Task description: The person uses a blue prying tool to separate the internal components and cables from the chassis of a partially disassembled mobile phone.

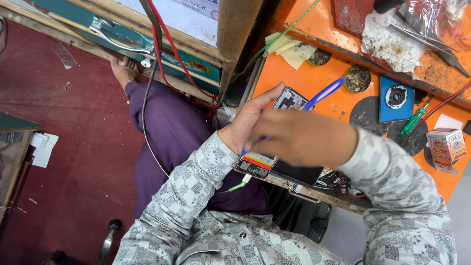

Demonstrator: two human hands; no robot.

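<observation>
An opened phone [274,137] is gripped in the left hand [245,122] at the near edge of the orange bench [324,78], while a blue tool [321,93] is pinched by the right hand [301,137], so its exposed battery could be pierced by a slip.

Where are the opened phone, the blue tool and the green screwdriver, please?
opened phone [289,100], head view, its upper back.
blue tool [324,93], head view, mid-shaft.
green screwdriver [413,122], head view, its handle.

Orange counter [319,81] running across right side, worn and stained; dark red floor [78,147] showing left; wooden post [235,29] standing between them.
</observation>
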